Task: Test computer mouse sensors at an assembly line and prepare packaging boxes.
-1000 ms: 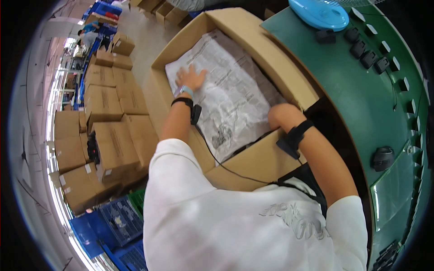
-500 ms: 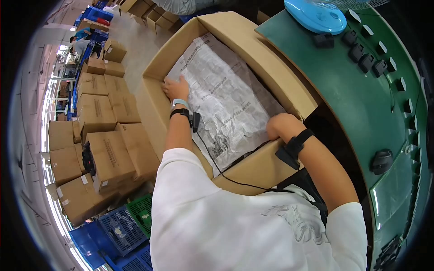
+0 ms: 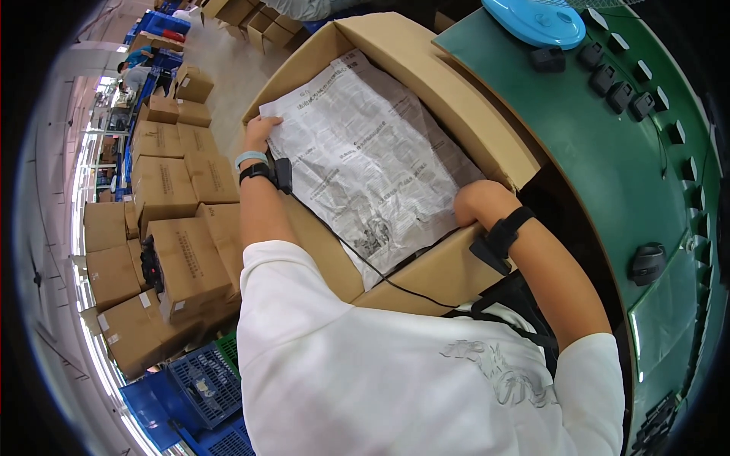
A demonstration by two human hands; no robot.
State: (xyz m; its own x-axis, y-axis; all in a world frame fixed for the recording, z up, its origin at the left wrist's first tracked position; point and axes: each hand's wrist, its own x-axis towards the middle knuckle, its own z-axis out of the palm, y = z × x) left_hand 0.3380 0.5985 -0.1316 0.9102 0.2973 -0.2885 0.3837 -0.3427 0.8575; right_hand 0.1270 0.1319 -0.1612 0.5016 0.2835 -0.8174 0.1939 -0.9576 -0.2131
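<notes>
A large sheet of printed newspaper (image 3: 365,152) lies inside a long open cardboard box (image 3: 456,114), covering whatever is beneath it. My left hand (image 3: 261,133) pinches the sheet's left edge near the far left wall, the thumb on top of the paper. At the near right corner of the box, my right hand (image 3: 480,201) is bent down against the paper's edge, with its fingers hidden from view. Black straps with small dark modules sit on both wrists, and a thin black cable crosses the near end of the paper.
To the right stands a green table (image 3: 563,144) with a light blue fan base (image 3: 536,23), several small black devices (image 3: 620,97) and a computer mouse (image 3: 648,263). Stacked cardboard boxes (image 3: 182,258) line the left. Blue plastic crates (image 3: 201,387) sit at lower left.
My left hand has moved left and away from me, drawing the paper's left edge out over the box wall. The sheet now lies flatter and wider. My right hand has barely moved.
</notes>
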